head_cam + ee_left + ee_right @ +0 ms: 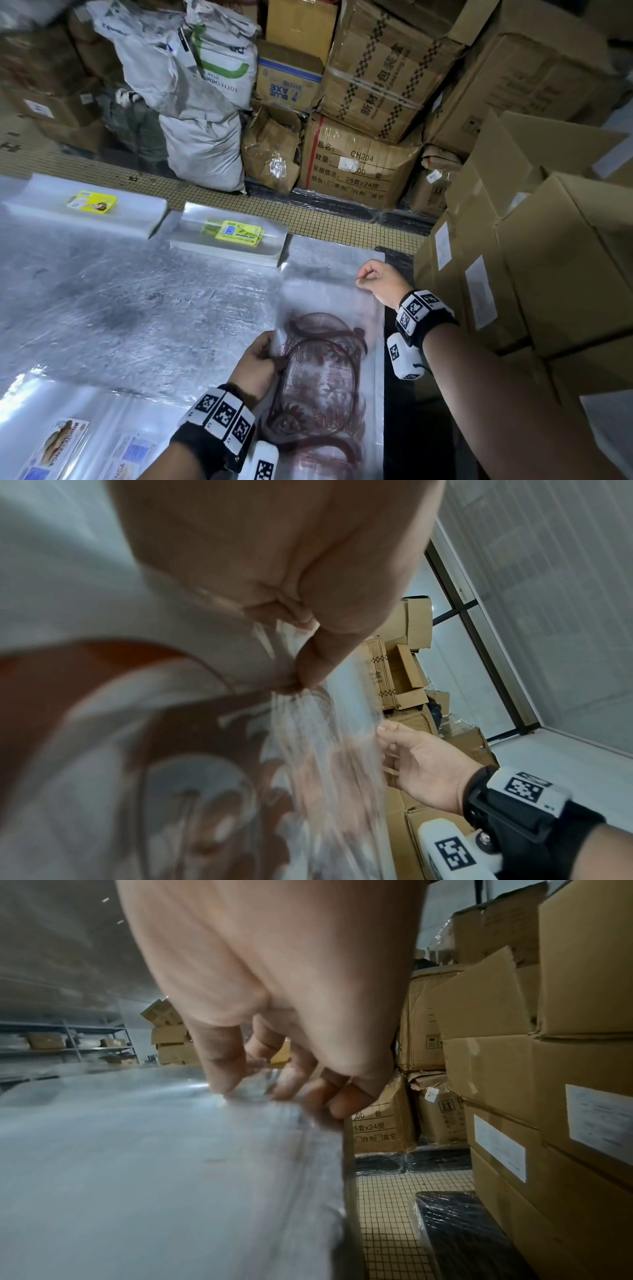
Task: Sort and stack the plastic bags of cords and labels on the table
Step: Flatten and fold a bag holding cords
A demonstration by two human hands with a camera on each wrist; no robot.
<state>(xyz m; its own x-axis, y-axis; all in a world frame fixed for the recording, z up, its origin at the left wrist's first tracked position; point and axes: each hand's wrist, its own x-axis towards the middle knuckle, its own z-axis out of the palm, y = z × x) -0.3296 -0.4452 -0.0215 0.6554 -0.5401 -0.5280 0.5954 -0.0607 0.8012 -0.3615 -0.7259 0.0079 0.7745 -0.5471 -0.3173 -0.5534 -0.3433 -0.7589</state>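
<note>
Left hand (259,365) pinches the near-left edge of the printed clear bag (322,373). Right hand (378,281), fingers curled, nips its far-right edge. The bag spans both grips on the table (137,308). Best held taut and square for stacking.

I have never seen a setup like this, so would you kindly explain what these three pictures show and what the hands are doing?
There is no machine here: a person works with bare hands, wearing wristbands that carry black-and-white markers and small cameras. The big picture comes from a head-worn camera looking down. The other two look along each wrist at the fingers. On the metal table lie a far-left stack of clear bags and a second stack, each showing a yellow label. More labelled bags lie nearest the person. The left hand pinches the left edge of a clear bag with dark red print, and the right hand pinches its far edge. Cardboard boxes stand to the right.
</note>
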